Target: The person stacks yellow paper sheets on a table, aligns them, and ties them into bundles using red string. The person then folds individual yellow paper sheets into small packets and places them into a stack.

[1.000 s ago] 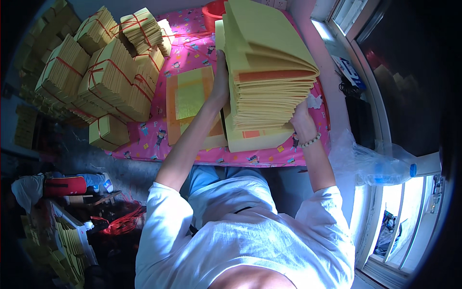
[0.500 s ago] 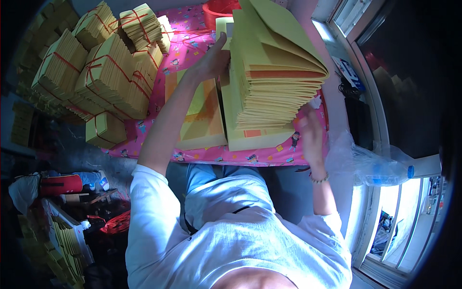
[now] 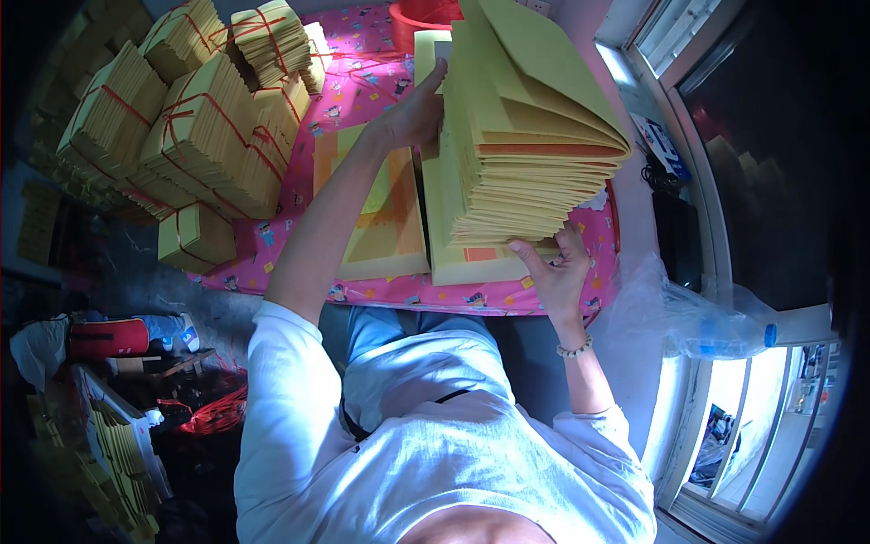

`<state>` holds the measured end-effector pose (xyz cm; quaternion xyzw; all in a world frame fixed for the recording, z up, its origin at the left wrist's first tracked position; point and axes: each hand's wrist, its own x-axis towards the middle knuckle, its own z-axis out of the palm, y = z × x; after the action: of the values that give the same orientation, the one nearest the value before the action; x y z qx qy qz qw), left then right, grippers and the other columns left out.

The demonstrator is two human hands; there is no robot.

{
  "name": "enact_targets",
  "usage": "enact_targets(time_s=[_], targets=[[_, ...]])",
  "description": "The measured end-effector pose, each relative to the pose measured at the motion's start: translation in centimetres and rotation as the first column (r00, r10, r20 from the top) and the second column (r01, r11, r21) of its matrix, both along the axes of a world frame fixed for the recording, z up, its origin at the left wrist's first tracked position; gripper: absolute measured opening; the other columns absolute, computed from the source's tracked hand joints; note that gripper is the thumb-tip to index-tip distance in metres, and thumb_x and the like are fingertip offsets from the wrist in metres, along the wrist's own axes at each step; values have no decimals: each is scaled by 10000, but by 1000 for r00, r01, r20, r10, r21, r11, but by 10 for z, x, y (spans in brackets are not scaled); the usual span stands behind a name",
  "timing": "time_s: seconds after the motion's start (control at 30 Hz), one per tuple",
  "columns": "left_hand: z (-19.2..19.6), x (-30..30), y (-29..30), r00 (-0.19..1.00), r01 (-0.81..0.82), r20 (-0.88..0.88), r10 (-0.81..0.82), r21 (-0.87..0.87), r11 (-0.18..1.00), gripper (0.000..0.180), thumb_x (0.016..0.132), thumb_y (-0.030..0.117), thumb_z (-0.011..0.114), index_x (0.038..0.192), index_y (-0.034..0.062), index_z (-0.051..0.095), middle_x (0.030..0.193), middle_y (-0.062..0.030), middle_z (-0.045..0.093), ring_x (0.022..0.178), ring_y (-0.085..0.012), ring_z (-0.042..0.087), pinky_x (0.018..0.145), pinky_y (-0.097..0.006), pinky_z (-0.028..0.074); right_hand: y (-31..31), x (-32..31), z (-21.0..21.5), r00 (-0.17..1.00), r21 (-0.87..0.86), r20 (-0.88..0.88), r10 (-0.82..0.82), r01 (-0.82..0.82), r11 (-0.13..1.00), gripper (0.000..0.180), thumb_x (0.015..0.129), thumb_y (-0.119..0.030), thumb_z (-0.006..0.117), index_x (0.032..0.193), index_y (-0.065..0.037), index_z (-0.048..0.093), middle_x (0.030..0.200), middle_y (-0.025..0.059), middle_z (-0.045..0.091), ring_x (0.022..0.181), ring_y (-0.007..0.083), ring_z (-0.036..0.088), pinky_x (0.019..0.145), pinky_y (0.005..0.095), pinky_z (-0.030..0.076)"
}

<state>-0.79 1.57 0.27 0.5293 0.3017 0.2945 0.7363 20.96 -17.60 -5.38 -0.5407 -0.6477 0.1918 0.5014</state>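
Note:
A thick stack of folded yellow papers [image 3: 517,195] stands tilted in front of me, its top sheets curving over to the right and an orange band showing among them. My left hand [image 3: 412,113] grips its left side, thumb up and the other fingers partly hidden. At the stack's lower right corner is my right hand [image 3: 559,272], thumb stretched out and apart from the fingers, whose tips reach the lower edge. Beneath the stack lies a yellow pile with an orange patch [image 3: 489,269]. Left of it, another yellow pile [image 3: 385,249] lies flat, partly behind my left forearm.
Bundles of yellow paper tied with red string [image 3: 195,127] are heaped at the left. The table has a pink patterned cover [image 3: 272,240]. A red basin [image 3: 421,23] stands at the back. On the right, a clear plastic bag [image 3: 716,326] hangs by the barred window [image 3: 761,426].
My right hand has moved left and inward to the stack's lower corner, its thumb now spread. My left hand keeps its grip on the stack's left side.

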Motion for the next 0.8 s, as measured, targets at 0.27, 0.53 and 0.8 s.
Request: enact_targets(time_s=[0.27,0.53,0.8], targets=[[10,3,-16,1000,-23,-6,23,-6,1000,1013,837,783,232,1476,4,122,1527,-159,192,1392,-271,242,1139,-397,211,-2,-4,3,999,-24,5,-46,46,999,395,691,-131,815,1031,-9,655,983,115,681,1058,286,566,892,357,459],[5,-1,-4,1000,5,-9,-5,2,1000,1018,834,788,218,1477,5,124,1524,-151,207,1390,-266,246,1142,-394,199,-4,-3,1,992,3,118,-54,54,999,482,676,-206,828,1063,-1,629,1059,150,646,1056,326,569,908,391,451],[-6,0,7,998,48,27,-48,-7,999,985,850,772,210,1487,30,89,1542,-131,150,1400,-245,208,1144,-381,186,2,-17,-4,996,32,60,-58,56,998,602,630,-259,859,1095,12,590,1070,168,615,983,331,588,847,396,479]])
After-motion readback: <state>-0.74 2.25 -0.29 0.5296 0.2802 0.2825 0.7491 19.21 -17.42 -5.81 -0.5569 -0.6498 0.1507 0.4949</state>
